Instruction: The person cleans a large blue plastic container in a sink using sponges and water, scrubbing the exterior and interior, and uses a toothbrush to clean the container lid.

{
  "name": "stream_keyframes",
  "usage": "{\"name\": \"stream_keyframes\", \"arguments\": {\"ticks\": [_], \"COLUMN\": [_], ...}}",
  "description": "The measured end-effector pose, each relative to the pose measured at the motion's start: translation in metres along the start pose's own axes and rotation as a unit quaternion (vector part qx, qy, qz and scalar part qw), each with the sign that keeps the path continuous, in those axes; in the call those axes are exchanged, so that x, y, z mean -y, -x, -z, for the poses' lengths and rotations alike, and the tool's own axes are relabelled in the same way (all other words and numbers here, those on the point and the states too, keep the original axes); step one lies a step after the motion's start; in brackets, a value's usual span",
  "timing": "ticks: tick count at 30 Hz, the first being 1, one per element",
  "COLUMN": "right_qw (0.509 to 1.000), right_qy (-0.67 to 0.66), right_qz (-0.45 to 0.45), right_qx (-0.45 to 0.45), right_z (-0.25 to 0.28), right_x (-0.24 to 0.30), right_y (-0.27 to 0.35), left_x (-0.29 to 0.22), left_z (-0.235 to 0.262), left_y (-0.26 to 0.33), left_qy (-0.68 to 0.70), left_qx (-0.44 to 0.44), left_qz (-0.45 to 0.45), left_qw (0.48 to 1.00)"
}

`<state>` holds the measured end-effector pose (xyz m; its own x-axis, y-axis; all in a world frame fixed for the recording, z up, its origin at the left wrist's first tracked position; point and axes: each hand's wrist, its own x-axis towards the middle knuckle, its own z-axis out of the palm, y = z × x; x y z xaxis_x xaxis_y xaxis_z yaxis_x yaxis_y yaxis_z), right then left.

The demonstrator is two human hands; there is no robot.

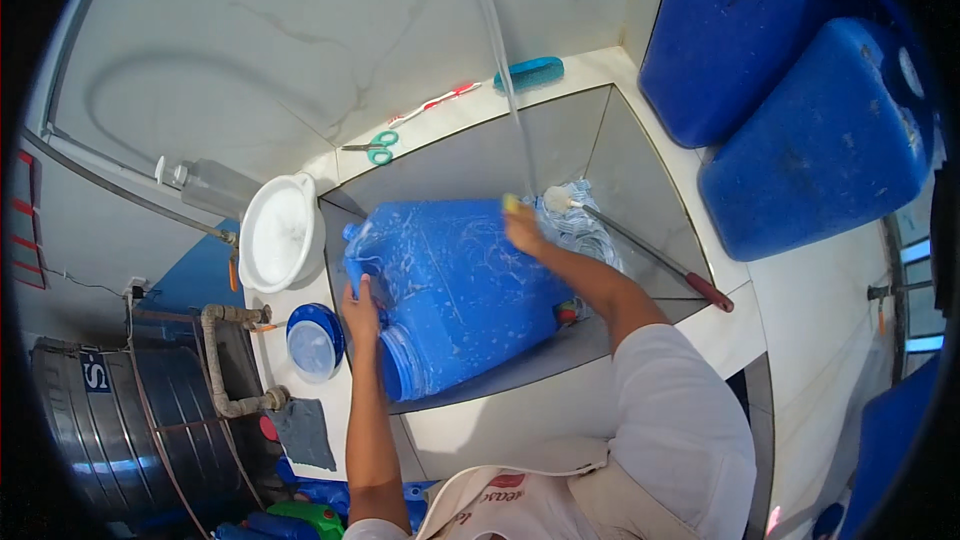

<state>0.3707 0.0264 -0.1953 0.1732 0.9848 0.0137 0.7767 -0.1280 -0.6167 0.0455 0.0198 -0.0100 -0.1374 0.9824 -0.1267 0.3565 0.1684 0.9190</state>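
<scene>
A large blue plastic water container (470,280) lies on its side in the grey tiled sink (650,190), its surface streaked with suds. My left hand (362,310) is closed around its handle, close to the wide round neck at the lower left. My right hand (524,230) is closed on a small yellow sponge (511,204) at the container's far right edge. Just right of that hand, a long-handled brush (640,240) with a dark red grip leans over a striped cloth (590,230). A clear hose (500,40) hangs down into the sink behind the container.
Along the back ledge are green-handled scissors (380,148), a red-and-white toothbrush (435,105) and a blue scrub brush (530,73). To the left stand a white basin of suds (280,233), a pump bottle (205,185) and a blue lid (315,342). Blue containers (815,140) crowd the right ledge.
</scene>
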Motion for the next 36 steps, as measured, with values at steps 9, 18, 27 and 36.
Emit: {"name": "stream_keyframes", "arguments": {"ticks": [9,18,27,36], "right_qw": [0.968,0.990,0.915,0.960], "right_qy": [-0.110,0.073,-0.104,-0.007], "right_qz": [0.220,-0.088,0.385,0.137], "right_qx": [-0.042,-0.079,0.064,-0.244], "right_z": [-0.025,-0.037,0.028,0.153], "right_x": [0.173,0.054,0.259,0.154], "right_y": [0.117,0.049,0.059,-0.070], "left_x": [0.056,0.041,0.039,0.010], "left_z": [0.061,0.043,0.037,0.049], "left_y": [0.001,0.002,0.004,0.009], "left_qy": [-0.005,-0.042,-0.004,0.118], "left_qx": [-0.055,-0.042,-0.043,0.059], "left_qz": [0.032,0.058,0.044,0.219], "left_qw": [0.998,0.997,0.998,0.967]}}
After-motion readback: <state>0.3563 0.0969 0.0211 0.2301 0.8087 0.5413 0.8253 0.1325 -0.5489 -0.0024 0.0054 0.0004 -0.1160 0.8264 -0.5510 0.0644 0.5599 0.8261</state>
